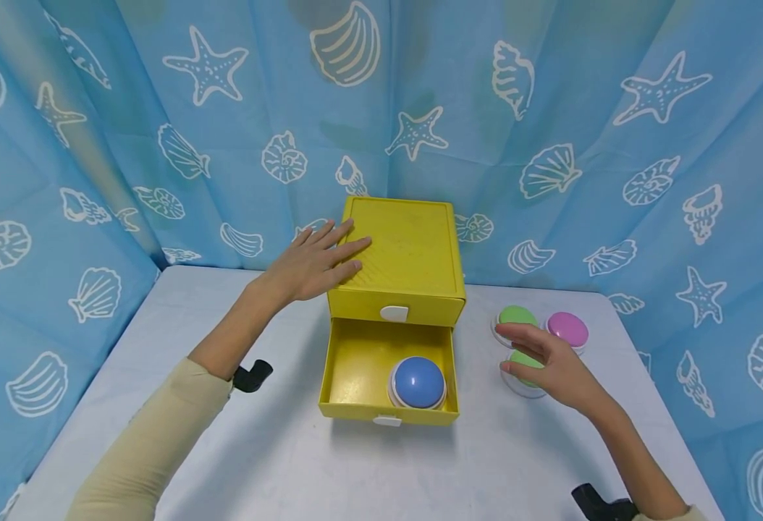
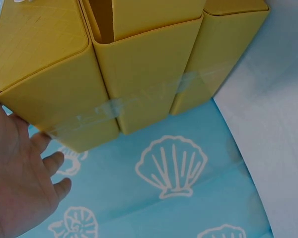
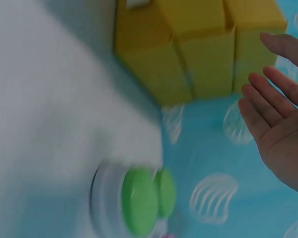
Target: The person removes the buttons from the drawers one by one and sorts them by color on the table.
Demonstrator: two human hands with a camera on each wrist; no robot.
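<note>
A yellow drawer cabinet stands at the back middle of the table. My left hand rests on its top left edge with straight, spread fingers. Below the top front, a yellow drawer is pulled out, and in its right part sits a round button with a blue dome and white base. My right hand hovers holding nothing, its fingers loosely bent. In the head view it overlaps two green-domed buttons. A pink-domed button lies just beyond it.
The white-covered table ends at a blue curtain printed with shells and starfish. Stacked yellow tiers show side by side in the left wrist view, held by clear tape. A white tab marks the drawer's front.
</note>
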